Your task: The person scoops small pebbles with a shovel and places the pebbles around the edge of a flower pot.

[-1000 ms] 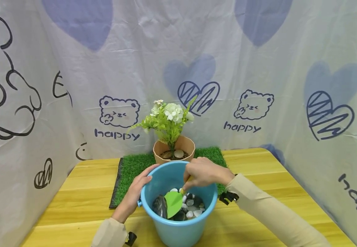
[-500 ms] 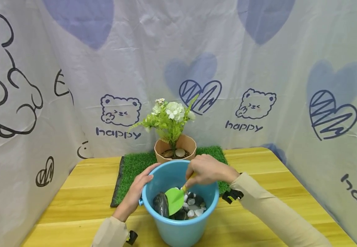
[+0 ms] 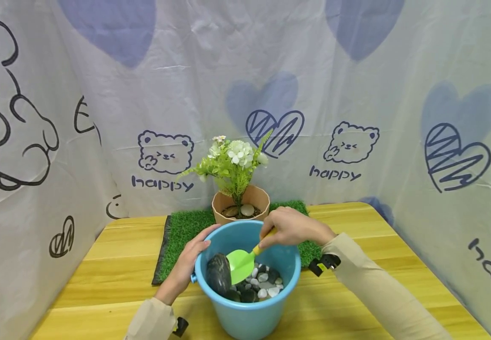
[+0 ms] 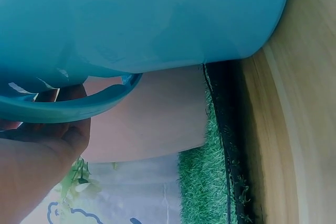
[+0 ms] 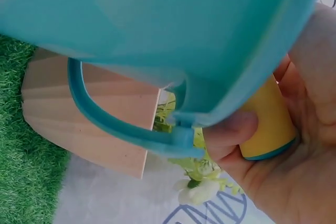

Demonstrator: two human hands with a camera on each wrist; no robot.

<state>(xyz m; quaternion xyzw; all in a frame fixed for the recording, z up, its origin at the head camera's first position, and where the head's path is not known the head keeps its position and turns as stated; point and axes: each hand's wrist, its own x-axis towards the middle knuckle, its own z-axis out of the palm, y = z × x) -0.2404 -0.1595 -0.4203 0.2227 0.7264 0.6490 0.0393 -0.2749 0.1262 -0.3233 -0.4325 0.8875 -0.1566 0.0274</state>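
In the head view, the shovel is touching the big stone inside the bucket, its blade bare, so scooping seems unfinished. By wrist views, left fingers are gripping the bucket; right fingers are clamping the shovel.

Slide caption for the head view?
Right hand holds green shovel beside large dark stone in blue bucket; left hand holds its rim.

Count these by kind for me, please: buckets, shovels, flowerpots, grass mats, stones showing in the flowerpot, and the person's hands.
Blue bucket: 1
Green shovel: 1
Flowerpot: 1
Grass mat: 1
Stones showing in the flowerpot: 2
Hands: 2 (left hand, right hand)
Total: 8
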